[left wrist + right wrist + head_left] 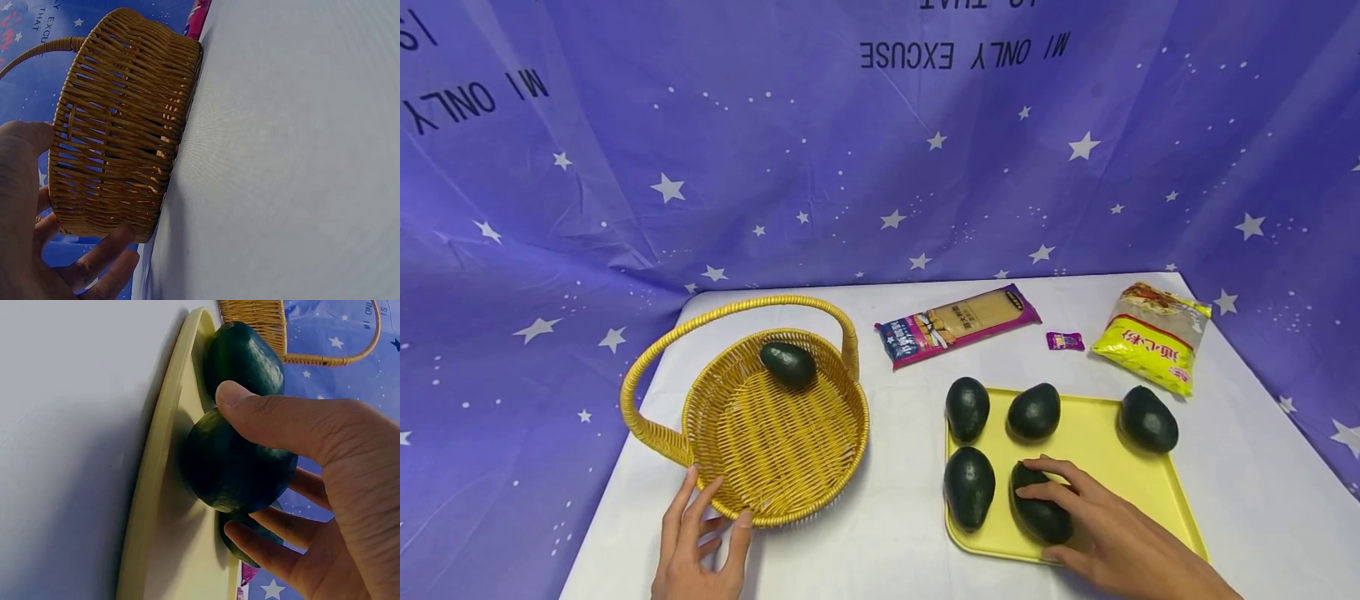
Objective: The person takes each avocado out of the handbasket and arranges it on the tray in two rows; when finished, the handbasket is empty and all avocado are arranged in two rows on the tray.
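Observation:
My right hand (1101, 521) holds a dark green avocado (234, 462) on the yellow tray (1097, 475), its thumb on one side and fingers round the other. Several more avocados lie on the tray, one (970, 490) just left of the held one and another (1035, 412) behind it. At the left stands a round wicker basket (775, 517) with a tall handle. A single avocado (787, 365) rests inside it, toward the back. My left hand (700, 542) spreads its fingers along the basket's near-left side, with the thumb at the rim in the left wrist view.
Behind the tray lie a flat pack of noodles (958, 325), a small purple packet (1065, 341) and a yellow bag of pasta (1153, 337). A purple-blue cloth with white stars (880, 167) hangs behind the white table (902, 467).

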The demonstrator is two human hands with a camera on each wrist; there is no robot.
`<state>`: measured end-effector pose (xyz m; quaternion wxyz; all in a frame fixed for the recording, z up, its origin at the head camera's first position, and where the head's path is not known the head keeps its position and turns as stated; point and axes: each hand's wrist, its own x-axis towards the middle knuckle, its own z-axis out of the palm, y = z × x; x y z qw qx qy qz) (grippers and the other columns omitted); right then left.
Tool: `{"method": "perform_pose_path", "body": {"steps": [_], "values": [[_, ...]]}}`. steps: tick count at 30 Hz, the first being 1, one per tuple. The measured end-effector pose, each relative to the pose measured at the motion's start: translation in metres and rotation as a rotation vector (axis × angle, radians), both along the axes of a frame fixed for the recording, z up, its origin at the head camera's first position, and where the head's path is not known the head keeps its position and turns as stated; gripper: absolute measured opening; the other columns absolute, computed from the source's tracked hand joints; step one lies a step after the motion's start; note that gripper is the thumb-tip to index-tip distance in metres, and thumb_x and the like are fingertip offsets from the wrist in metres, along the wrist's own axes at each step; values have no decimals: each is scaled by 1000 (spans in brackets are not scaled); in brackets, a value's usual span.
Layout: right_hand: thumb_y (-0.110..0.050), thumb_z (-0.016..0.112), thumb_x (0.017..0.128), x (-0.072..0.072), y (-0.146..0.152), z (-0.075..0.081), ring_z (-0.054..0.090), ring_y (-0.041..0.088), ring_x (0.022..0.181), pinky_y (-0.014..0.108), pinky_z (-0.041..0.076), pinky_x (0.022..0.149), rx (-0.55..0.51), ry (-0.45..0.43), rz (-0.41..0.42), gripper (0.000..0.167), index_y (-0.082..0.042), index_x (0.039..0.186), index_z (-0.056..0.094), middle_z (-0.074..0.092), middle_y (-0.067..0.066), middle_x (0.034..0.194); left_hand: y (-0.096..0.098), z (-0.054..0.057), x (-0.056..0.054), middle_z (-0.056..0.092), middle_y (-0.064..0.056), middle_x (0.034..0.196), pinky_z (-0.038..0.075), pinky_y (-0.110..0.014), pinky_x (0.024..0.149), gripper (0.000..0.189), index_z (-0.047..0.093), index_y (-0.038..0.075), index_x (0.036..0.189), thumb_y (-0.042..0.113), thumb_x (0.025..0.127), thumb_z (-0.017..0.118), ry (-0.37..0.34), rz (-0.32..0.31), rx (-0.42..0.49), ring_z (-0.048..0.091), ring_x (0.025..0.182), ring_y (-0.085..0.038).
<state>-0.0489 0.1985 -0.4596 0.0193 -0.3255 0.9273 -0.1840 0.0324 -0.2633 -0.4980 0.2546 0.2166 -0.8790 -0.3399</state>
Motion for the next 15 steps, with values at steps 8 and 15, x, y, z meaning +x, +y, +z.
{"method": "perform_pose_path", "body": {"steps": [8,15], "values": [[-50,89,88,-4,-1,9,60,11,126,33,63,93,40,-33,-8,63,-43,143,61,50,-8,157,0,2,0,44,-2,167,67,-38,73,57,64,14,148,17,95,85,-19,-18,-18,75,96,-23],[-48,87,91,-9,-7,17,65,13,122,38,64,92,46,21,-4,57,-38,143,64,50,-8,158,1,3,1,42,-4,168,65,-56,75,56,63,13,149,17,97,83,-23,-29,-3,76,99,-39]]}}
